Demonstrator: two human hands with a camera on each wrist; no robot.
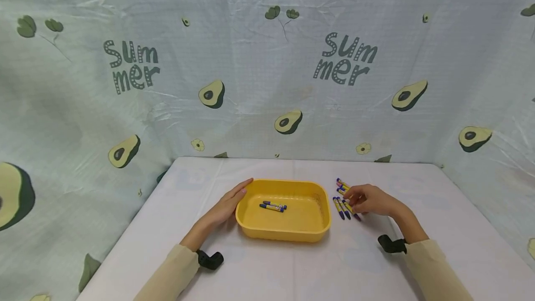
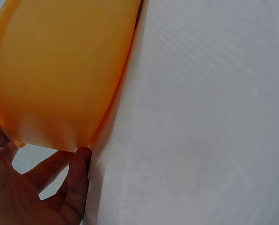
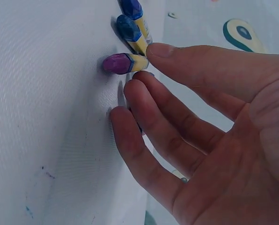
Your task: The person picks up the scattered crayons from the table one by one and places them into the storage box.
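Note:
A yellow plastic tray (image 1: 284, 235) stands on the table with two crayons (image 1: 272, 207) lying on its floor. My left hand (image 1: 227, 206) rests against the tray's left end, fingers along the rim; in the left wrist view its fingertips touch the tray wall (image 2: 64, 84). To the right of the tray, my right hand (image 1: 369, 199) is low over several yellow-wrapped crayons. Up close, the right hand (image 3: 191, 126) has its thumb and a finger on either side of a purple crayon (image 3: 118, 63), pinching it. Beside it lie a dark teal crayon (image 3: 130, 29) and a blue crayon (image 3: 131, 8).
Farther back, more crayons (image 1: 342, 183) lie just beyond the right hand's fingers. A white cloth (image 1: 292, 268) covers the table. Behind it hangs a pale curtain (image 1: 251, 59) printed with avocados. Each wrist wears a black camera mount (image 1: 392, 244).

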